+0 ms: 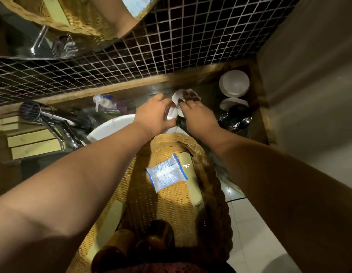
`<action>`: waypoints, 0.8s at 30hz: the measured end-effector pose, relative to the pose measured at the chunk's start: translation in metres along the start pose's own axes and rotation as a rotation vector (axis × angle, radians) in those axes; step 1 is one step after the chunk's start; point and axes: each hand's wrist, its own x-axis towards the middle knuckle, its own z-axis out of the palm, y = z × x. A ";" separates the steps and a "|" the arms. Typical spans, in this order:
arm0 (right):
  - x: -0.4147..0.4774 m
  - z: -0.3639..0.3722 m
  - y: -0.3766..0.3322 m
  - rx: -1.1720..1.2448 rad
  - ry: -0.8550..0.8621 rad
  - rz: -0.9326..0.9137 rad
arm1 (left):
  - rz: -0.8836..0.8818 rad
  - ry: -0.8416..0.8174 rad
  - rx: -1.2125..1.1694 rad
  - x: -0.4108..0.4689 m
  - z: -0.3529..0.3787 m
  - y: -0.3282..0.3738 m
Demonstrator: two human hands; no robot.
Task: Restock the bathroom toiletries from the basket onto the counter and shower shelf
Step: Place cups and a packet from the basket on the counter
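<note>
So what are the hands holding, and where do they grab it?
A small white packet. The left hand grips its lower end; the right hand pinches its upper part. What is inside cannot be told.

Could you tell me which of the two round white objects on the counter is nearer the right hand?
The smaller round white object, nearest the right hand; the larger one sits farther back, by the tiled wall.
</note>
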 end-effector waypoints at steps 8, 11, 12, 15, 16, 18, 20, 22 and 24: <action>-0.021 0.016 0.015 -0.108 -0.032 -0.053 | -0.014 -0.036 0.027 0.000 -0.003 -0.001; -0.022 0.018 0.018 -0.098 -0.050 -0.030 | -0.012 -0.045 0.037 0.000 -0.003 -0.002; -0.022 0.018 0.018 -0.095 -0.054 -0.030 | -0.008 -0.050 0.046 0.001 -0.003 -0.002; -0.022 0.017 0.020 -0.101 -0.061 -0.036 | 0.000 -0.072 0.077 0.005 -0.005 -0.002; -0.022 0.016 0.020 -0.103 -0.065 -0.037 | 0.003 -0.075 0.082 0.006 -0.005 -0.002; -0.022 0.014 0.021 -0.089 -0.074 -0.036 | 0.012 -0.068 0.083 0.009 -0.005 -0.002; -0.024 0.012 0.021 -0.062 -0.066 -0.041 | 0.024 -0.057 0.083 0.012 -0.006 0.000; -0.029 0.009 0.022 -0.049 -0.031 -0.037 | 0.040 -0.060 0.090 0.016 -0.007 0.003; -0.039 0.008 0.022 -0.052 -0.005 -0.022 | 0.062 -0.065 0.101 0.020 -0.008 0.007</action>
